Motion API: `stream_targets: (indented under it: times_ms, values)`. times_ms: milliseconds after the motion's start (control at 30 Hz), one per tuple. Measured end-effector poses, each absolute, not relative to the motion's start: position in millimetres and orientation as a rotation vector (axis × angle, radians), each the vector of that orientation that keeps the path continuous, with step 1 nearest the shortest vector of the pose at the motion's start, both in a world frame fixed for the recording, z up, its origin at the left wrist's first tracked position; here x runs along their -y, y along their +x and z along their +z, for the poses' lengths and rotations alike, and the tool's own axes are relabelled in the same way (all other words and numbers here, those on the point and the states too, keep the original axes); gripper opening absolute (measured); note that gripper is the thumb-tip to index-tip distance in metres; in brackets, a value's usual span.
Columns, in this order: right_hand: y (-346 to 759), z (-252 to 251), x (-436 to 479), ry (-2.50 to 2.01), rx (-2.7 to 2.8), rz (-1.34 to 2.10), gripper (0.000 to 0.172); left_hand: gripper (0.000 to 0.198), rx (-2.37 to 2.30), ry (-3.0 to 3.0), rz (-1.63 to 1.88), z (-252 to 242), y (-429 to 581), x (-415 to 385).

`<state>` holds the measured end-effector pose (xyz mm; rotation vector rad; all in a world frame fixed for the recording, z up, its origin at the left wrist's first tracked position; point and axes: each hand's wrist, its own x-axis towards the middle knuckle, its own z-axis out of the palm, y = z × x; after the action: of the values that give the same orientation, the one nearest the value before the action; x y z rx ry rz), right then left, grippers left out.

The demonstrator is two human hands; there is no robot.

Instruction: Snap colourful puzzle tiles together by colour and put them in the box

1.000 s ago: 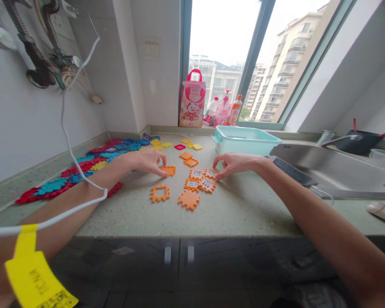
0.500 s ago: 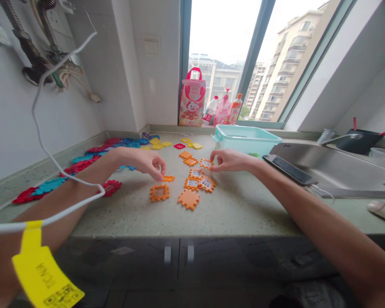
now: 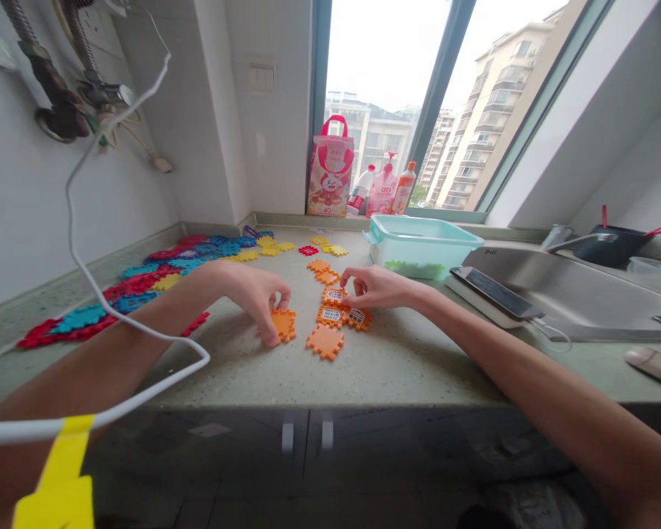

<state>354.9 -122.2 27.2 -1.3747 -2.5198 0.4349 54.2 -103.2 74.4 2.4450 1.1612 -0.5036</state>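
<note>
I watch left hand [image 3: 258, 295] pinch orange tile [image 3: 284, 325], right hand [image 3: 377, 286] at window tile [image 3: 334, 295], grip unclear; window tiles [image 3: 330, 316] look gathered, plain orange pieces [image 3: 324, 342] apparently loose.

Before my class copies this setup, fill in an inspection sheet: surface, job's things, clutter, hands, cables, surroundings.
Surface: speckled counter, meeting a steel sink at right.
Job's things: plain orange piece at the left hand; window-patterned orange pieces at the right.
Clutter: red, blue and yellow pieces at left; phone by the sink; turquoise bin, something green visible low in it.
Hands: left hand and right hand, fingers at orange pieces; grip unclear.
Cables: white cable, yellow-tagged, crossing before the left forearm.
Surroundings: window; pink bag and bottles before it.
</note>
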Motion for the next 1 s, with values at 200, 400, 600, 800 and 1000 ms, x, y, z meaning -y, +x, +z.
stream_targets:
  times_ms: [200,400,600,800,1000]
  values:
    - [359,29,119,-1.393,2.525,0.506,0.041,0.057,-1.179,2.561,-0.186,56,58,87]
    - [365,30,114,-1.48,2.498,0.464,0.044,0.06,-1.102,2.668,0.133,35,64,78]
    - [366,29,113,-1.546,2.479,0.41,0.05,0.06,-1.115,2.676,0.228,30,70,77]
    - [367,34,115,-1.537,2.439,0.413,0.044,0.063,-1.185,2.628,0.233,29,64,69]
    - [391,54,117,-1.343,2.473,1.016,0.061,0.065,-1.126,2.628,0.226,28,60,68]
